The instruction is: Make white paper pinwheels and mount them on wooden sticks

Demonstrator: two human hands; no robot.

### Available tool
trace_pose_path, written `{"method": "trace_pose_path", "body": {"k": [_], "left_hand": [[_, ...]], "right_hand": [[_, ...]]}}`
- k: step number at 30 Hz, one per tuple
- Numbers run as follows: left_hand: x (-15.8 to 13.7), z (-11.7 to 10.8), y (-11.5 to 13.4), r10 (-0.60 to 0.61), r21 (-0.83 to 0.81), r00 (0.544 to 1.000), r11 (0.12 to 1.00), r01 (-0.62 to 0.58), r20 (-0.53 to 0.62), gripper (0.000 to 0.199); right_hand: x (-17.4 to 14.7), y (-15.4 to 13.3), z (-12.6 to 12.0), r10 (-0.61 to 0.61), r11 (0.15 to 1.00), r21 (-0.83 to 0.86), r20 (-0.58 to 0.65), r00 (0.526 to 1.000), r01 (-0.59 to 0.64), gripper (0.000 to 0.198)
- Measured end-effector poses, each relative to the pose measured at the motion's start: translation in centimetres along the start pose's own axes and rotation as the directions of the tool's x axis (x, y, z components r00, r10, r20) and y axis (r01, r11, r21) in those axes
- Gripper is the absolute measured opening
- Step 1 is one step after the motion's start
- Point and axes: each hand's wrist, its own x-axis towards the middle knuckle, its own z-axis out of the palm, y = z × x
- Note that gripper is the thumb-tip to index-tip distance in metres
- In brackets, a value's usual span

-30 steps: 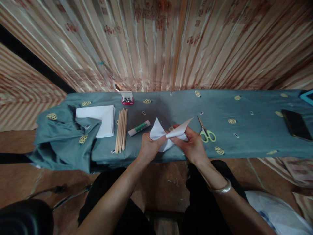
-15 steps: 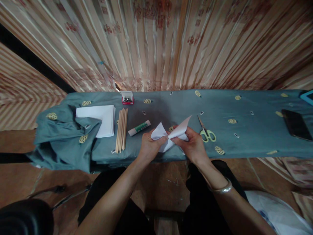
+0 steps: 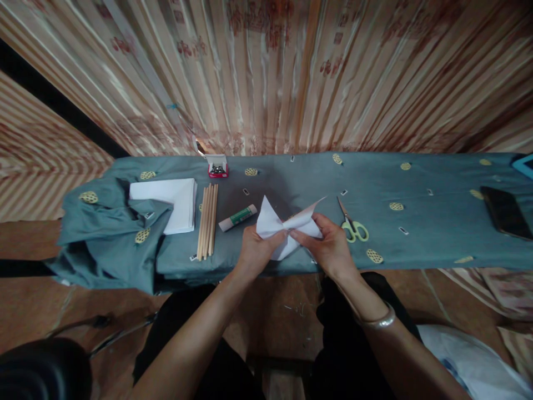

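Note:
Between my two hands, over the near edge of the cloth-covered table, is a white sheet of paper (image 3: 270,221) with its pointed corners drawn in toward the middle. My left hand (image 3: 259,248) pinches its left side, the thumb pressing at the centre. From the right, my right hand (image 3: 331,244) grips it too, thumb also at the centre. Both sets of fingers are partly hidden behind the paper. A glue stick (image 3: 237,218) lies just left of the paper. Green-handled scissors (image 3: 353,226) rest beside my right hand, blades pointing away from me.
Several wooden sticks (image 3: 207,222) lie side by side left of the glue stick. Behind them stands a small open red box (image 3: 218,169) of shiny bits. Folded white paper (image 3: 182,214) lies at the left of the blue-green cloth (image 3: 287,178). At far right is a dark phone (image 3: 504,211).
The left corner of the paper has opened upward and stands taller. My right fingers have shifted slightly, and both thumbs stay pressed at its centre.

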Motion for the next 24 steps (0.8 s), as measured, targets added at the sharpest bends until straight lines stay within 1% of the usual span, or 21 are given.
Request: {"method": "trace_pose_path", "body": {"k": [8, 14, 17, 24], "left_hand": [[-0.22, 0.02, -0.35, -0.015, -0.055, 1.000, 0.998, 0.016, 0.017, 0.025], [-0.18, 0.16, -0.41, -0.027, -0.075, 1.000, 0.997, 0.026, -0.009, 0.029], [-0.11, 0.14, -0.52, -0.025, -0.070, 1.000, 0.997, 0.024, -0.018, 0.029], [-0.27, 0.25, -0.67, -0.045, -0.086, 0.999, 0.995, 0.044, -0.009, 0.025]], "right_hand": [[-0.04, -0.31, -0.07, 0.043, 0.998, 0.037, -0.014, 0.999, -0.042, 0.038], [-0.10, -0.34, -0.14, 0.012, 0.999, -0.030, -0.005, 1.000, -0.012, 0.037], [-0.16, -0.37, -0.20, 0.006, 1.000, -0.024, 0.010, 1.000, -0.006, 0.037], [-0.22, 0.08, -0.41, 0.016, 1.000, -0.017, 0.000, 1.000, -0.016, 0.035]]}}
